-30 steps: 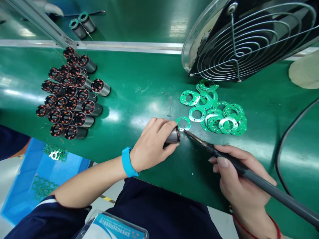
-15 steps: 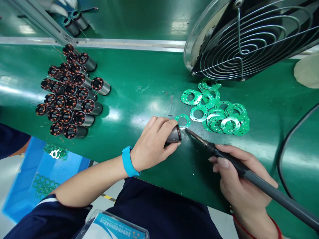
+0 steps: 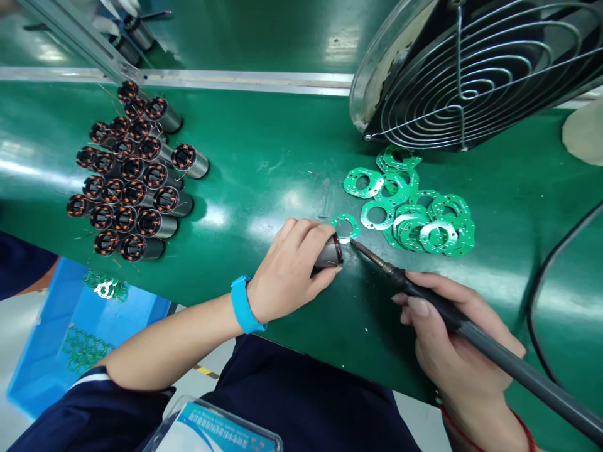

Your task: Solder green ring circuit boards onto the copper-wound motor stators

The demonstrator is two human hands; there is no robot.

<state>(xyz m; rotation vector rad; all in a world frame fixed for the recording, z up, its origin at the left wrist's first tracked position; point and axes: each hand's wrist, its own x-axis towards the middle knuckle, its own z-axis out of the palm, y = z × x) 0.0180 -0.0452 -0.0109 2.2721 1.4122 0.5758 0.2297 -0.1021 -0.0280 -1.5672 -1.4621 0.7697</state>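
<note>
My left hand (image 3: 294, 267) is closed around a metal motor stator (image 3: 325, 252) that lies on its side, its copper-wound end facing right. Just beyond that end is a green ring-shaped circuit board (image 3: 347, 217), lying on the bench. In my right hand (image 3: 452, 333) is a soldering iron (image 3: 426, 298), gripped like a pen. Its tip points left and meets the near edge of the ring board, close to the stator; whether it touches the board or only hovers I cannot tell. My left palm and fingers hide most of the stator's body.
Several upright stators (image 3: 134, 191) with copper windings stand grouped at left. A pile of green ring boards (image 3: 424, 220) lies to the right, below a fan with a wire guard (image 3: 471, 81). A blue bin (image 3: 141, 314) sits lower left; a black cable (image 3: 537, 295) curves at right. Another person's gloved hand (image 3: 106, 25) is at top left.
Both hands and the soldering iron stay almost in place, with the tip shifted very slightly. At the far top left, the other person's gloved hand has moved onto the stators there.
</note>
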